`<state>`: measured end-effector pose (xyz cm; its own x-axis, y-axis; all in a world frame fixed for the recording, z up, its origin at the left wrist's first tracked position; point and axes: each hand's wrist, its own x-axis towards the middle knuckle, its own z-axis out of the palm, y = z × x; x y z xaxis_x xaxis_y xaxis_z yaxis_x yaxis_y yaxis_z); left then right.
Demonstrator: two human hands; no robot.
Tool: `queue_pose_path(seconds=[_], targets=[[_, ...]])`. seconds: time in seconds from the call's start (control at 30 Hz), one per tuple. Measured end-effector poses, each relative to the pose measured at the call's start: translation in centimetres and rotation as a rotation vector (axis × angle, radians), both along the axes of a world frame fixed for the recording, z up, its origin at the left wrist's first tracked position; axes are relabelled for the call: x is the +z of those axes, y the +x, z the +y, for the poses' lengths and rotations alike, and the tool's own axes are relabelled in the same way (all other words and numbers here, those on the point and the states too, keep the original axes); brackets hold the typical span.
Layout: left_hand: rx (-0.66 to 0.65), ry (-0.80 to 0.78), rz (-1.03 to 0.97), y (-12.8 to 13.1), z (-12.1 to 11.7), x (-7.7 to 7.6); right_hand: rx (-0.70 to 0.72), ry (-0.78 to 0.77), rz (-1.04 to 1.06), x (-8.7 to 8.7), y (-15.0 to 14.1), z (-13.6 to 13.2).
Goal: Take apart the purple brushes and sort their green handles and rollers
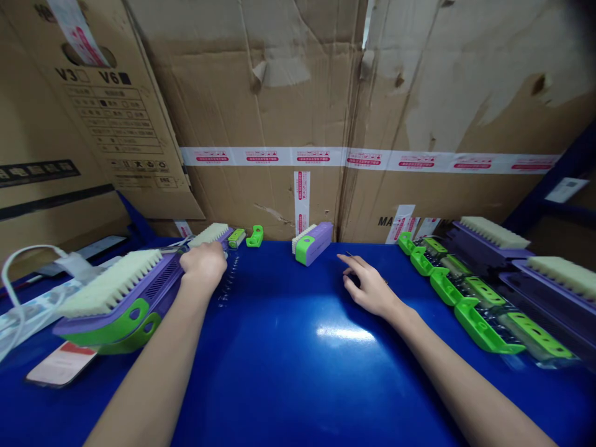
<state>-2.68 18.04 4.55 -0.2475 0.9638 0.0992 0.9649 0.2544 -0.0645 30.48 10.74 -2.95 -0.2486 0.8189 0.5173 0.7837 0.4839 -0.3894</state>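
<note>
My left hand (205,267) is closed, knuckles up, against a purple brush with cream bristles (210,234) at the back left. Its fingertips are hidden, so I cannot tell what they grip. My right hand (367,285) is held over the blue table with its fingers stretched out, apart from the things around it. Nearest to it, a purple and green brush (316,247) stands on edge, bristles facing left. Close by my left hand are a small green-topped clear part (237,238), a green end piece (254,236) and a scatter of small shiny pieces (228,282).
Larger purple and green brushes (112,298) lie stacked at left, beside a power strip (37,310) and a red-and-white card (60,363). At right are several green end pieces (444,285), green-topped clear parts (535,335) and more brushes (493,236). Cardboard (261,112) walls the back.
</note>
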Motion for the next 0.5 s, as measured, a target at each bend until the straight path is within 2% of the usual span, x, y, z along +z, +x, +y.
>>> queue_pose_path(seconds=[0.07, 0.2, 0.5], targets=[[0.024, -0.003, 0.014, 0.29, -0.12, 0.09, -0.003, 0.0, -0.001, -0.01, -0.01, 0.01], [-0.022, 0.03, 0.014, 0.44, 0.18, -0.3, -0.003, -0.019, -0.001, -0.06, 0.04, 0.09], [-0.034, 0.032, 0.035, 0.9, 0.28, -0.7, -0.005, -0.02, -0.007, 0.07, 0.02, 0.05]])
